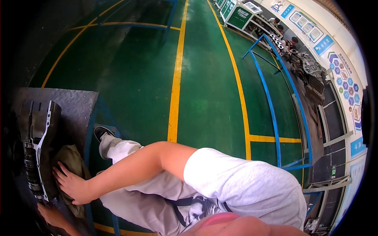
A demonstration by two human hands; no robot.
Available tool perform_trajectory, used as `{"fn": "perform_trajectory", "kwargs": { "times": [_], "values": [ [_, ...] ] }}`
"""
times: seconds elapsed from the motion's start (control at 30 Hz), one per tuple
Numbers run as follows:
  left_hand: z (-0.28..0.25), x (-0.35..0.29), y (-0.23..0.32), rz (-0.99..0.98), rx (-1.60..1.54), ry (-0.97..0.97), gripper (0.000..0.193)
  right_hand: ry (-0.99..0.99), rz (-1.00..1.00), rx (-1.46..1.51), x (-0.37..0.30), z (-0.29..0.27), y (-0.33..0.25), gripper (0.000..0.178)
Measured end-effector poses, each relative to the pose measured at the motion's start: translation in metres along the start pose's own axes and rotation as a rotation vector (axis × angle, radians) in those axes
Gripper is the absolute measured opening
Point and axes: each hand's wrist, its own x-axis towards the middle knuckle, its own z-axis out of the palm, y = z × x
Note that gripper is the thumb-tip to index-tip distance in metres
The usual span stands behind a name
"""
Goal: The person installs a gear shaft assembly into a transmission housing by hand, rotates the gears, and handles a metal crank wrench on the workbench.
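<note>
A metal gearbox housing half (47,147), grey along its machined rim and dark on its side, lies on the dark workbench (76,98) at the far left. Along its left side runs a gear shaft (30,165) with several gears. My right hand (73,185) rests on a crumpled olive-brown cloth (71,155), fingers spread, their tips close to the housing's side. My left hand (53,217) is at the housing's near end, its fingers stretched toward it; part of it is in shadow and no held thing shows.
The bench has a blue frame and a textured metal top. My knees and one shoe (103,133) are beside it. Yellow lines cross the green floor (204,94). At right stand a blue-framed bench (271,112) and engine parts (313,74). Several people sit farther off.
</note>
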Motion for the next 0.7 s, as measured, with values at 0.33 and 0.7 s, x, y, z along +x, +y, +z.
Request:
{"fn": "perform_trajectory", "kwargs": {
  "times": [0.33,0.7],
  "values": [
    [-0.062,0.001,0.047,-0.055,-0.291,-0.022,0.014,-0.215,0.105,0.178,0.013,-0.043,0.007,0.050],
    [-0.070,0.019,0.008,-0.228,-0.386,-0.208,0.013,-0.017,-0.168,-0.080,0.012,-0.027,-0.008,0.069]
  ]
}}
